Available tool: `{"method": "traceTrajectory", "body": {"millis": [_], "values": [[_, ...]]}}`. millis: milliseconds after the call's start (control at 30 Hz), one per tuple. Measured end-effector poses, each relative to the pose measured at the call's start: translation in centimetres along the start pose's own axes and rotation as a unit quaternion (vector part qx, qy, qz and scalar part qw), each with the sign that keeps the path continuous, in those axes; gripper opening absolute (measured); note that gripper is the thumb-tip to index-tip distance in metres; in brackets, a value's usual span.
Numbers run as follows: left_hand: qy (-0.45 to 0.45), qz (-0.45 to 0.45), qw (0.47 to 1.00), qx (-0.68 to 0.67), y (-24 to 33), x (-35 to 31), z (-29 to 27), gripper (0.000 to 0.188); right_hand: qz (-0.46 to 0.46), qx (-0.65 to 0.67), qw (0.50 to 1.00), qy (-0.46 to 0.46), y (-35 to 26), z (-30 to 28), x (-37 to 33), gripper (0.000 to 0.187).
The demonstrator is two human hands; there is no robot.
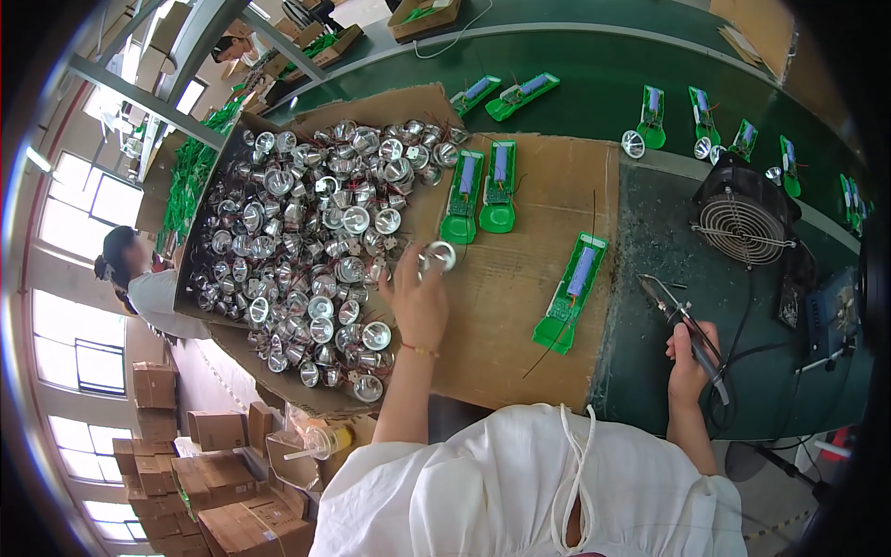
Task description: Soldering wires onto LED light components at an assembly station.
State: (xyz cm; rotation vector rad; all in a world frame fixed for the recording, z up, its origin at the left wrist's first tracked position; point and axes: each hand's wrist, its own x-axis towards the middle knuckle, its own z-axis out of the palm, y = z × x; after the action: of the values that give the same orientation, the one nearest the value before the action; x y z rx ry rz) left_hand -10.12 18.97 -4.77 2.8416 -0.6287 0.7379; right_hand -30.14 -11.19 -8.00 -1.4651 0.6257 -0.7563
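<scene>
My left hand (pixel 418 302) holds a silver reflector cup (pixel 444 252) between thumb and fingers, slightly blurred, at the right edge of a heap of similar cups. My right hand (pixel 691 369) is closed round a soldering iron (pixel 713 368), its tip pointing up and left over the dark green mat. Between my hands, a green plastic housing (pixel 571 295) with a purple battery cell, a small circuit board and loose wires lies on a cardboard sheet (pixel 492 348). Two similar housings, one on the left (pixel 462 197) and one on the right (pixel 498 186), lie side by side farther off.
The reflector heap fills a cardboard box (pixel 422 100) at left. A black fan with a wire grille (pixel 745 227) and a blue unit (pixel 832 311) stand right. More green housings (pixel 652 116) lie along the far bench. A co-worker (pixel 158 288) is at left, beside stacked cartons (pixel 218 469).
</scene>
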Motion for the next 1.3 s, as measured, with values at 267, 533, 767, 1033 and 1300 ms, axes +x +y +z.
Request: {"method": "traceTrajectory", "body": {"millis": [267, 533, 767, 1033, 1300], "values": [[0.02, -0.055, 0.976, -0.209, 1.0, -2.7, -4.1, 0.029, -0.008, 0.0, 1.0, -0.01, -0.1, 0.0, 0.3, 0.014], [0.004, -0.212, 0.955, -0.208, 0.9, -2.8, -3.0, 0.032, -0.012, 0.001, 1.0, -0.001, 0.1, -0.3, 0.1, 0.014], [-0.04, -0.216, 0.892, -0.394, -0.4, -2.6, -2.0, 0.023, -0.012, 0.009, 1.0, -0.016, -0.2, 0.1, -0.1, 0.015], [-0.17, -0.172, 0.79, -0.564, 5.5, -0.8, -2.9, 0.011, -0.058, -0.04, 0.997, -0.018, -1.5, 0.6, -0.9, 0.015], [-0.239, -0.059, 0.863, -0.442, 8.3, -1.8, -3.3, 0.014, -0.145, -0.064, 0.965, -0.207, -5.0, 2.3, -4.0, 0.016]]}}
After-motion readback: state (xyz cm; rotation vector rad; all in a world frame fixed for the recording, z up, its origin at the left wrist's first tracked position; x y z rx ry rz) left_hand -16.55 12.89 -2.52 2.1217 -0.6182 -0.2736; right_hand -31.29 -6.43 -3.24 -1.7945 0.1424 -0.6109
